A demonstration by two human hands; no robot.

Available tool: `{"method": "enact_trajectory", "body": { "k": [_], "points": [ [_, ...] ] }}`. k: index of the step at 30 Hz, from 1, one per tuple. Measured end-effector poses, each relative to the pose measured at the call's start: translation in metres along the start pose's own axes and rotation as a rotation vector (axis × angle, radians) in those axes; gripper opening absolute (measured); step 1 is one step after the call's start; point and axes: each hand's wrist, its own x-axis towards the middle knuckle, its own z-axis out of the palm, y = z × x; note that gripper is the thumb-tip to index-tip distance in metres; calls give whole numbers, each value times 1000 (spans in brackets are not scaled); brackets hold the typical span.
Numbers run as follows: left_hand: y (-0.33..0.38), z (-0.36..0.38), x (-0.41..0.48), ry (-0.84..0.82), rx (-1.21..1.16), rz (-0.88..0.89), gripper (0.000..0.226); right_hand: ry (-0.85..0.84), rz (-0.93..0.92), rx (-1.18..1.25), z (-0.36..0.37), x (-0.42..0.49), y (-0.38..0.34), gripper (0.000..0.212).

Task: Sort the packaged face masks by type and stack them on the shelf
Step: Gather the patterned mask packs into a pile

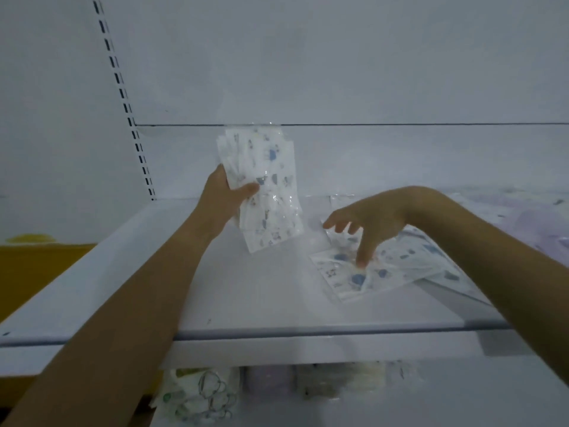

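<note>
- A bundle of blue-printed packets [268, 192] was held upright in the left hand [229, 192], clamped with the thumb across the front and the fingers curled behind; whether its lower corner touched the shelf [246, 303] could not be told
- The right hand [366, 223] was spread with the fingers apart and nothing was gripped; one fingertip [361, 262] was pressed down on the loose packets [354, 272] of the same blue print, which lay flat and overlapping towards the right of the shelf
- Gathering of this type was judged partly done: several packets were already collected in the bundle, and at least a few were left to be picked up
- No finished stack of the blue print was seen set down on the shelf, so the stacking of this type was judged not yet done
- Pale lilac packets [529, 217], apparently another type, were seen blurred at the far right of the same shelf; whether they were stacked could not be told
- More packets [197, 392] were seen below the shelf, too blurred for their sorting to be judged
- The task as a whole was judged somewhere in its middle
</note>
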Motion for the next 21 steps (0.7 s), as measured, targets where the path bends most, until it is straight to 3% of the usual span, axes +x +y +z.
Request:
{"method": "enact_trajectory", "body": {
  "k": [5, 7, 9, 12, 14, 19, 21],
  "points": [
    [-7, 2, 0, -100, -12, 114, 102, 52, -36, 141, 14, 2, 16, 78],
    [-10, 1, 0, -95, 73, 136, 96, 153, -80, 308, 10, -1, 18, 66],
    [-13, 3, 0, -66, 176, 143, 73, 328, -193, 704, 3, 0, 19, 49],
    [-9, 7, -1, -64, 31, 19, 50, 543, -324, 1308, -7, 17, 13, 36],
    [-3, 10, -2, -111, -112, -39, 59, 684, -246, 1403, -7, 35, 3, 39],
    [-11, 14, -1, -61, 218, 135, 62, 680, -183, 1481, -6, 59, -10, 48],
    [-15, 11, 3, -16, 268, 163, 63, 729, -122, 1330, -8, 56, 3, 52]
  ]
}}
